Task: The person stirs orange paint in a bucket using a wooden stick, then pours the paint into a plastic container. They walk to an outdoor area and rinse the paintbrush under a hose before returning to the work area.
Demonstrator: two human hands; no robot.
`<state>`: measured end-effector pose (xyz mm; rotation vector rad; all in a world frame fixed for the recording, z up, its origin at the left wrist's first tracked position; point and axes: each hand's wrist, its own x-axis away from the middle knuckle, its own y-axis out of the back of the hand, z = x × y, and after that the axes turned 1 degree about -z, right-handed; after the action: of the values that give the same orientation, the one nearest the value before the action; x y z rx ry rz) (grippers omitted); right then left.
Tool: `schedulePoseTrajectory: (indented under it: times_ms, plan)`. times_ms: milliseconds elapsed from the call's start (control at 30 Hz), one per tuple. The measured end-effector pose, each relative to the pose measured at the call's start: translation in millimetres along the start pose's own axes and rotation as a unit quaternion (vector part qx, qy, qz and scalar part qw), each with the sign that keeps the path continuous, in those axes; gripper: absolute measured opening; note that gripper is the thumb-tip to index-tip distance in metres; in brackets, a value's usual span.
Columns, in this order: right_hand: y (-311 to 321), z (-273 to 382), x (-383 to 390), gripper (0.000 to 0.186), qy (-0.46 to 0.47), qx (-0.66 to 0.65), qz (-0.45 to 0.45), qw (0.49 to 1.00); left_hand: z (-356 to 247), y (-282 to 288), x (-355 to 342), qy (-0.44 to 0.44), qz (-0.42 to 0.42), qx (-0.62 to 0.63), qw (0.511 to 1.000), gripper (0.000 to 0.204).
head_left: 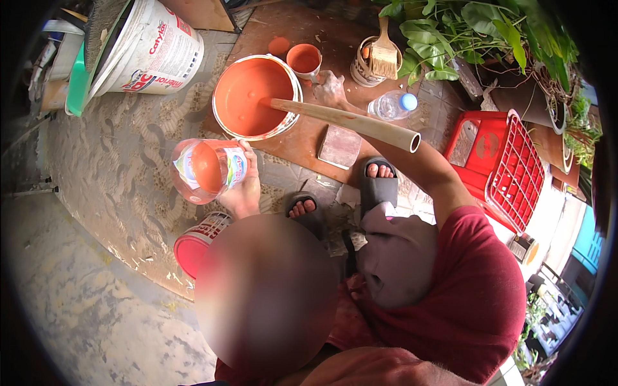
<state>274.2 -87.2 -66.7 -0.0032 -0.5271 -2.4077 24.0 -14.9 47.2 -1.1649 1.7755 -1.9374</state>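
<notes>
My left hand [243, 186] grips a cut clear plastic bottle [201, 174] with orange paint in it, left of my feet. Beyond it a white bucket [246, 96] holds orange paint, with a long pale pipe [360, 123] reaching from the paint toward the right. My right hand [331, 87] has curled fingers at the handle of a small orange-stained cup [304, 59], just right of the bucket; my forearm passes partly behind the pipe.
A large white bucket [154, 58] stands upper left, a red pail [196, 248] lower left. At right are a brush [383, 51] in a container, a water bottle [386, 105], a stone block [339, 145], a red crate [515, 174] and leafy plants [463, 35].
</notes>
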Motion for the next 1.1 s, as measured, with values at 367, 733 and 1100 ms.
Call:
schedulePoseTrajectory:
  times_ms: [367, 733, 1100]
  plan:
    - [113.6, 27.5, 10.1, 0.010, 0.309, 0.357, 0.112, 0.874, -8.3, -1.7, 6.0, 0.010, -0.003, 0.034, 0.999, 0.054]
    - [221.0, 66.2, -11.5, 0.086, 0.077, 0.530, 0.137, 0.833, -10.4, 5.6, 5.5, -0.001, 0.028, 0.022, 0.999, 0.056]
    - [230.4, 43.6, -20.1, 0.053, 0.220, 0.455, 0.080, 0.859, -7.2, 1.6, 12.8, 0.002, 0.022, 0.035, 0.999, 0.056]
